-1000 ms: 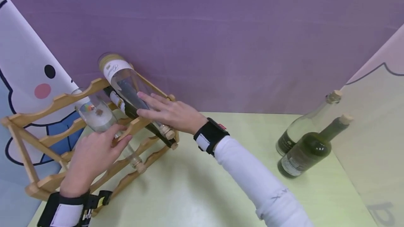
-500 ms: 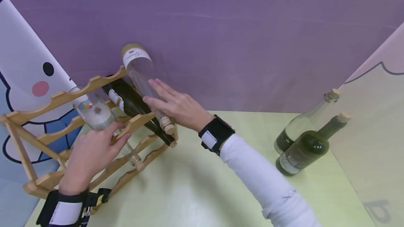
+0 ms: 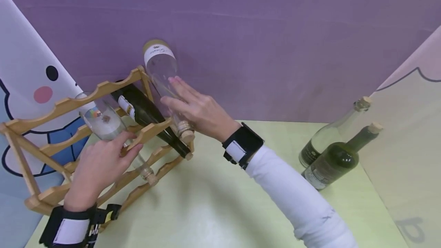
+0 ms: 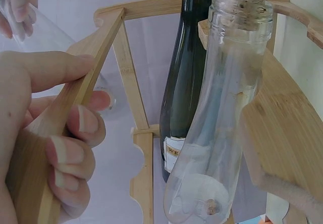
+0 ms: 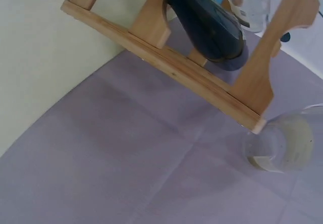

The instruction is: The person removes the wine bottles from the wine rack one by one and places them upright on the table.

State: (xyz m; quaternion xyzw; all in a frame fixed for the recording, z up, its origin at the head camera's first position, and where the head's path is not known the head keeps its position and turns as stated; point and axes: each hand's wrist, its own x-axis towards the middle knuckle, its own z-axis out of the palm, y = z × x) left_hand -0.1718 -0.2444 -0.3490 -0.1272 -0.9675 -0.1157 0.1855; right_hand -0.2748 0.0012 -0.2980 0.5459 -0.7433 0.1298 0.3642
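Observation:
A wooden wine rack [image 3: 63,106] stands at the left in the head view. My left hand [image 3: 100,167] grips its front upper rail, fingers curled round the wood in the left wrist view. My right hand [image 3: 206,116] holds a clear glass bottle [image 3: 160,64], corked and white-labelled, tilted with its base up and away. That bottle hangs by the rack's right end; its base shows beyond the rack's corner [image 5: 255,125] in the right wrist view. Inside the rack lie a dark green bottle [image 3: 144,108] and another clear corked bottle [image 3: 108,125], necks toward me.
At the right of the pale table [image 3: 220,209] stand two corked bottles, a clear one with a dark label [image 3: 311,153] and a green one [image 3: 341,158]. A purple backdrop [image 3: 275,49] rises right behind the rack, with printed panels at either side.
My right hand has carried the clear bottle right and away from me, off the dark bottle and past the rack's right end. My left hand keeps its grip on the rail.

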